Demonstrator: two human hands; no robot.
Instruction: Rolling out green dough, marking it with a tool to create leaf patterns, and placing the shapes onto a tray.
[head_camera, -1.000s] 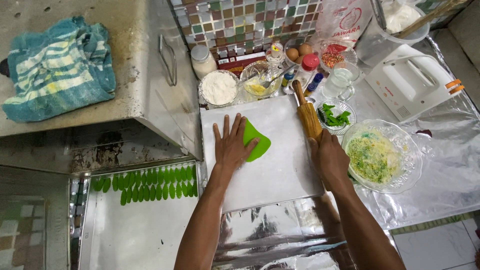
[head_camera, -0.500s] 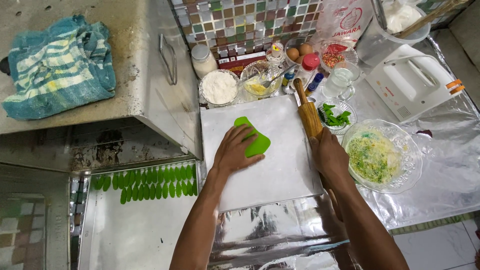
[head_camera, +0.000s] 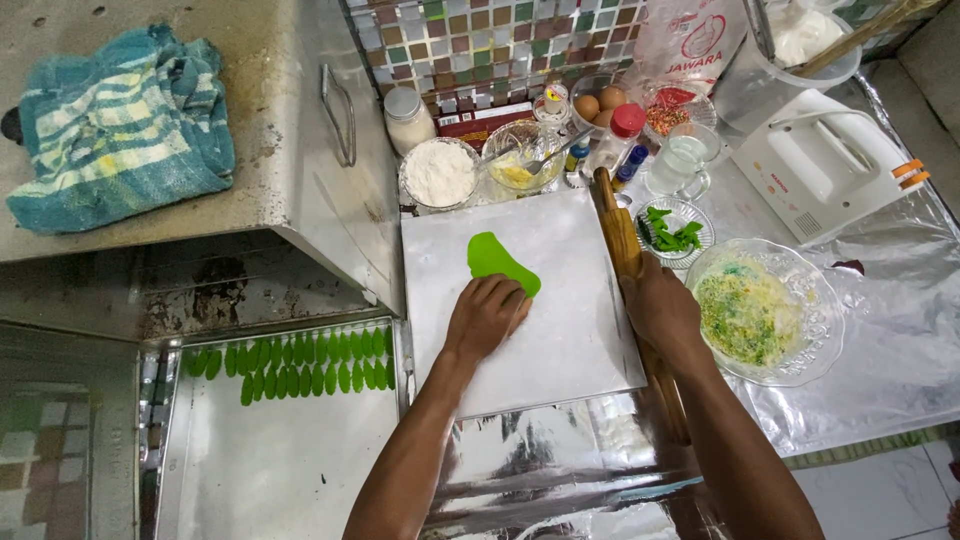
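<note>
Foil-covered counter (head_camera: 900, 330), white board (head_camera: 560, 340) at centre. My left hand (head_camera: 487, 315) rests on the board, fingers curled together over the near edge of a flat green dough piece (head_camera: 497, 262), which lies mid-board. My right hand (head_camera: 663, 312) is wrapped around a wooden rolling pin (head_camera: 622, 232) lying along the board's right edge. Just right: glass bowl (head_camera: 800, 290) of yellow-green mix. Left, below: metal tray (head_camera: 270, 460) with rows of green leaf-shaped pieces (head_camera: 295, 362). Flour bowl (head_camera: 438, 173) beyond the board.
</note>
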